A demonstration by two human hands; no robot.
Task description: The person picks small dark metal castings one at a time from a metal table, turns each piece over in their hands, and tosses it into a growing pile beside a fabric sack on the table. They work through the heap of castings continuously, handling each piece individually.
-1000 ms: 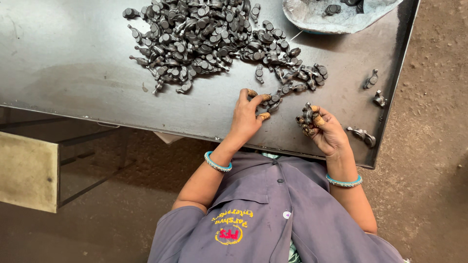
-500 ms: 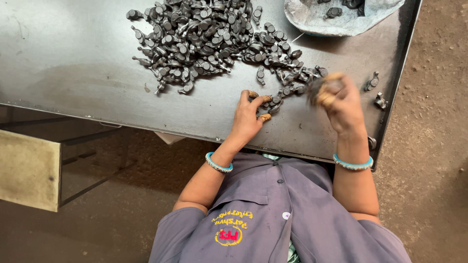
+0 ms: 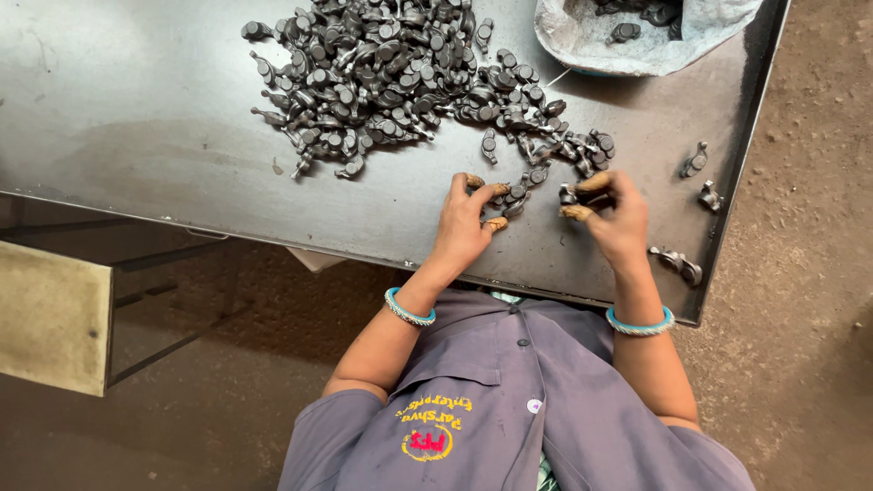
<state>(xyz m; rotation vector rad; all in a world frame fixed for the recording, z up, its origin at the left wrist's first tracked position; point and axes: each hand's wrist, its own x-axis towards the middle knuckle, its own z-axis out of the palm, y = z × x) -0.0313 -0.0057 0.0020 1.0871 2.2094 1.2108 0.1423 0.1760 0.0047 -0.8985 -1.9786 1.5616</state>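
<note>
Head view, right hand (image 3: 618, 223) fingers hiding small metal part (image 3: 568, 194); sack (image 3: 637, 41) cropped

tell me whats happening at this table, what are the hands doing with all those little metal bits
A person in a grey work shirt leans over a dark metal table. The left hand rests its fingertips on small dark metal parts at the near edge of a big pile. The right hand pinches one such part between its fingertips. A few loose parts lie apart near the table's right edge, and a pale sack with more parts sits at the far corner.
</note>
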